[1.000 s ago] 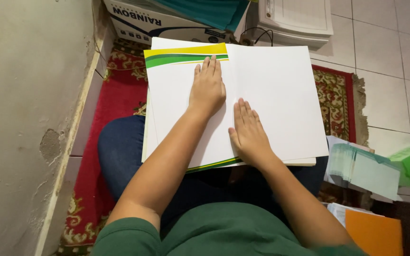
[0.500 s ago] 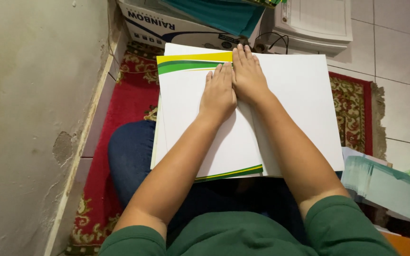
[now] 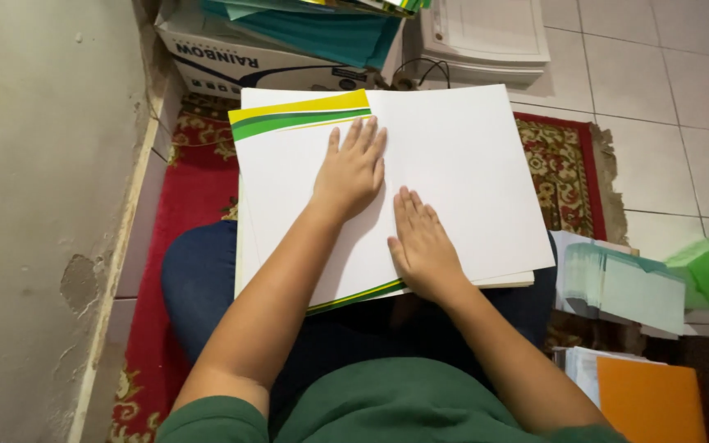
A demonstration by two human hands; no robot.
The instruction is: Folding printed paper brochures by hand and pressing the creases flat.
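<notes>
Here, card sheet (image 3: 445,164): centre frame, on the lap, apparently half-folded.
Left hand (image 3: 353,171): flat, fingers together, pinning the fold line.
Right hand (image 3: 420,246): flat, fingers slightly spread (likely pressing the crease).

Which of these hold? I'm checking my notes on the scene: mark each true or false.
1. Both hands lie flat on the white sheets. True.
2. The left hand holds a pen. False: it is empty, palm down.
3. The right hand lies nearer the body than the left. True.
4. The sheets rest on a table. False: they lie on the person's lap, over a red rug.
5. The top sheet has a blue stripe. False: a yellow and green band.
</notes>
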